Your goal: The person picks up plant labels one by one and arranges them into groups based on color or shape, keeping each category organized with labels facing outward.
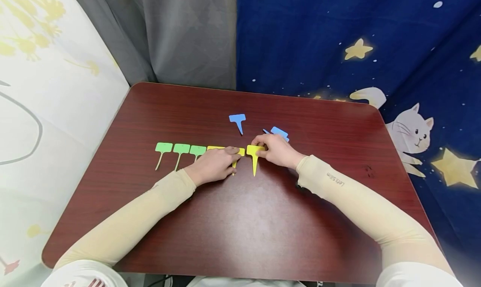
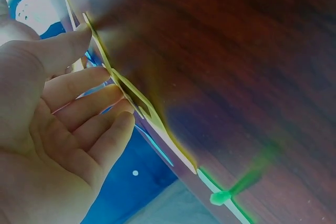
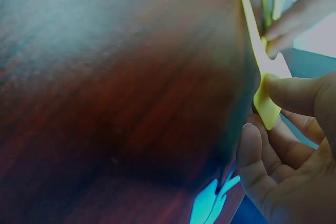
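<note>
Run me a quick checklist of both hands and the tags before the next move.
1. Right hand pinching the end yellow tag: ok, by its head.
2. Left hand on the other yellow tags: ok, touching them.
3. Green tags lined up: ok, three heads side by side.
4. Blue tags in that line: not ok, lying beyond it.
5. Yellow count: cannot tell, the left hand covers part.

Starry blue curtain (image 1: 308,36) behind table (image 1: 319,232)

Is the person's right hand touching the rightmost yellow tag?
Touching. The right wrist view shows the right hand gripping the yellow tag, its thumb over the broad head.
</note>
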Demonstrator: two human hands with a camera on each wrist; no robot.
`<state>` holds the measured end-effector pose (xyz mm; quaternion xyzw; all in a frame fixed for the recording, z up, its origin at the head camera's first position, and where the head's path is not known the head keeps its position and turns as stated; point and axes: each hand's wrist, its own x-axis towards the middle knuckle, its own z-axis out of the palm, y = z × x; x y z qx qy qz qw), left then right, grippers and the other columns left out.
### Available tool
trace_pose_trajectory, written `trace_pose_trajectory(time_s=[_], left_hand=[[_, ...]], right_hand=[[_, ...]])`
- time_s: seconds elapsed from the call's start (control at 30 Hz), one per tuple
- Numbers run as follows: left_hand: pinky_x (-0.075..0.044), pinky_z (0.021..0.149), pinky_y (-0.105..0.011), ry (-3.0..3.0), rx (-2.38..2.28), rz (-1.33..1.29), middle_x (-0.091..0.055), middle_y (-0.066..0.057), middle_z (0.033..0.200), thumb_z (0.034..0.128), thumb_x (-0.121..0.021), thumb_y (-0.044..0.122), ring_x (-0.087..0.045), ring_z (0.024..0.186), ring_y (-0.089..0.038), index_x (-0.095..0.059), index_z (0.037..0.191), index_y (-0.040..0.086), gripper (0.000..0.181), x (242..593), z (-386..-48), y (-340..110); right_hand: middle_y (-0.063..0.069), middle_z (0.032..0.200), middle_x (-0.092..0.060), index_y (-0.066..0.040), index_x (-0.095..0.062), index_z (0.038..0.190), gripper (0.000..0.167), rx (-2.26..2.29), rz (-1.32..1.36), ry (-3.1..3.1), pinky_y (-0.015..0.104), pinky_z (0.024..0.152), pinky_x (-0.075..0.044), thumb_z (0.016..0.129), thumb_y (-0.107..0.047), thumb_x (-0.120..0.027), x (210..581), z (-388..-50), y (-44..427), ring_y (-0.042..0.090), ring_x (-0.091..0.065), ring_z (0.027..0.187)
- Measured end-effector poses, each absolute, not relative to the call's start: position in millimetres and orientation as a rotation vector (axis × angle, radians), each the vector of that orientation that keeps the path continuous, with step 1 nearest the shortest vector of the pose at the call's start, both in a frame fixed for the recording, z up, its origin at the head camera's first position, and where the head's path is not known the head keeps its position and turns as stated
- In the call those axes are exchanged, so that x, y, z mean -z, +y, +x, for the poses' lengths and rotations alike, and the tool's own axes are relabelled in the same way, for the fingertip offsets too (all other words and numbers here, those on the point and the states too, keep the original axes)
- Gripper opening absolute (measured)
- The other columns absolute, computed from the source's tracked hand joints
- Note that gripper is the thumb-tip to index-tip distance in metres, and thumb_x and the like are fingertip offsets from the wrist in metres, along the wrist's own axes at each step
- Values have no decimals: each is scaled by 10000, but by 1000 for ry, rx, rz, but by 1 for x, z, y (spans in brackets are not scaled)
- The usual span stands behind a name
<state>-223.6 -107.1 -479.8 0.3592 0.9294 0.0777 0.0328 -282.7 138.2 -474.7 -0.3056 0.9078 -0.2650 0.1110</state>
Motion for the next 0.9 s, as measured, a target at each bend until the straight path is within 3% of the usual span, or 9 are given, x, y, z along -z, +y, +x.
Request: trace_pose_trajectory(time_s=[0.3,0.9], left_hand=[[-551,894,-428,2850,-247,1097,-550,-140,1445,941,-712,261,-568,1286,-263,-674,1304,74,410,481,-224,-106],[-528,943,-437,2833,-269,1085,-544,-135,1452,945,-701,260,-540,1319,-263,-659,1337,76,435,481,-225,-108]], right_hand=[[-8,964,-596,-162,-736,1156,238,641,-1006,2748,311,644,-479,921,-195,-760,484,-278,137,148,-548,782],[-20,952,-580,-231,-745,1204,290,533,-1148,2791,286,589,-445,915,-227,-770,491,-279,145,122,-487,772]])
